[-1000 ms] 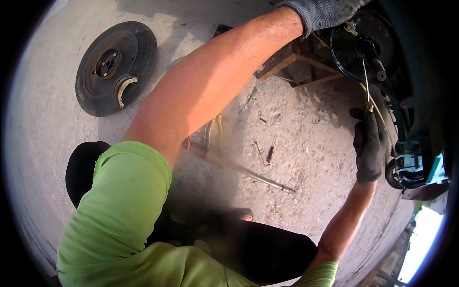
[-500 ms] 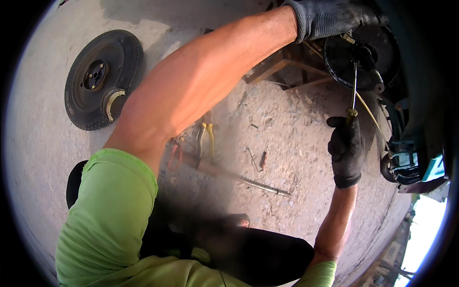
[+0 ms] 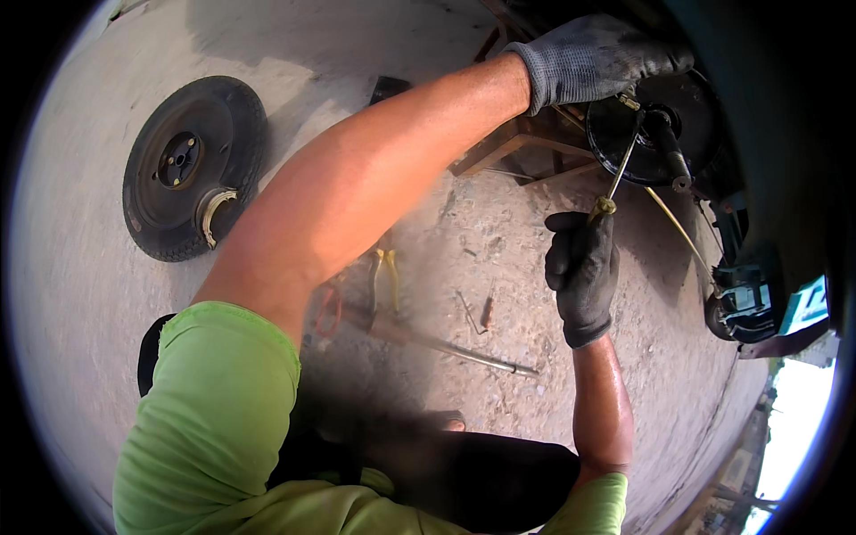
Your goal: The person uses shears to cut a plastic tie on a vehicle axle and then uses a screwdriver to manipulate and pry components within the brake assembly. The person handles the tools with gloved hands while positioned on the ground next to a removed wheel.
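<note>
My right hand (image 3: pixel 584 276), in a dark glove, is closed round a screwdriver (image 3: pixel 622 168) with a yellowish handle. Its shaft slants up to a round black plate (image 3: pixel 611 134) beside the central shaft (image 3: pixel 669 150); the exact contact of the tip is unclear. My left hand (image 3: pixel 602 62), gloved in grey and black, is bent over the upper edge of the plate. Its fingers are pressed together beside a small brass-coloured part (image 3: pixel 629 100); what they grip is partly hidden.
A wheel with its tyre (image 3: pixel 192 169) lies at left, with a curved brake shoe (image 3: pixel 214 214) on it. Pliers (image 3: pixel 385 276), a small screwdriver (image 3: pixel 488 312) and a metal bar (image 3: pixel 481 357) lie on the rough ground. A brown metal frame (image 3: pixel 517 147) stands by the plate.
My right hand has moved left with the screwdriver, whose shaft now leans more. My left hand and the plate appear slightly further left; the whole view has shifted a little.
</note>
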`<state>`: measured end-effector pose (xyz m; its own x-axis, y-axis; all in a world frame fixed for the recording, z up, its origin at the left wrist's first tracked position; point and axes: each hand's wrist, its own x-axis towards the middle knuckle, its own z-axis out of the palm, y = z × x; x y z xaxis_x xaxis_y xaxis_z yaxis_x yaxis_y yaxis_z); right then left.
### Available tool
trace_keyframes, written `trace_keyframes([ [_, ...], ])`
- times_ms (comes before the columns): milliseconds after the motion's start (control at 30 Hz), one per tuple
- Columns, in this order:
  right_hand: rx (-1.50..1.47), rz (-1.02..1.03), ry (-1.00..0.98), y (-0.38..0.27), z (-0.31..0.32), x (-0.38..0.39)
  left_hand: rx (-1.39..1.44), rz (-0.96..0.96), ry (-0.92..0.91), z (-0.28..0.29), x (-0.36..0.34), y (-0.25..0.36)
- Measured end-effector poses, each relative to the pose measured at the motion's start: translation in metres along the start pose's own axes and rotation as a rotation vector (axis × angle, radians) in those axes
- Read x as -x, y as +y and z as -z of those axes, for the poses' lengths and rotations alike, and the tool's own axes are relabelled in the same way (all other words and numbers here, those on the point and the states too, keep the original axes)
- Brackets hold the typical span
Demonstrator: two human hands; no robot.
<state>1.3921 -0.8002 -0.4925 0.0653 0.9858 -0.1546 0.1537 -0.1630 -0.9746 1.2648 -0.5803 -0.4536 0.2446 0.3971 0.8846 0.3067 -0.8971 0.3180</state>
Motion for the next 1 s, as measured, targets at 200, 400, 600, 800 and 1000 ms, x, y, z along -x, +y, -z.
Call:
trace_keyframes([
  [200,-0.19,-0.072,-0.187,-0.014,-0.032,0.009,-0.219,-0.189,0.141,0.007,0.011,-0.025],
  [400,-0.317,-0.177,-0.197,-0.028,-0.029,0.014,0.179,0.458,0.215,0.086,0.092,0.08],
  [600,-0.195,-0.055,-0.195,-0.021,-0.025,0.005,0.254,0.68,-0.129,0.079,0.142,0.147],
  [800,0.014,-0.029,-0.158,-0.038,-0.011,0.001,0.494,0.709,-0.258,0.071,0.139,0.132],
  [1000,0.251,0.064,-0.108,-0.084,0.013,0.006,0.97,1.166,-0.15,0.072,0.144,0.147],
])
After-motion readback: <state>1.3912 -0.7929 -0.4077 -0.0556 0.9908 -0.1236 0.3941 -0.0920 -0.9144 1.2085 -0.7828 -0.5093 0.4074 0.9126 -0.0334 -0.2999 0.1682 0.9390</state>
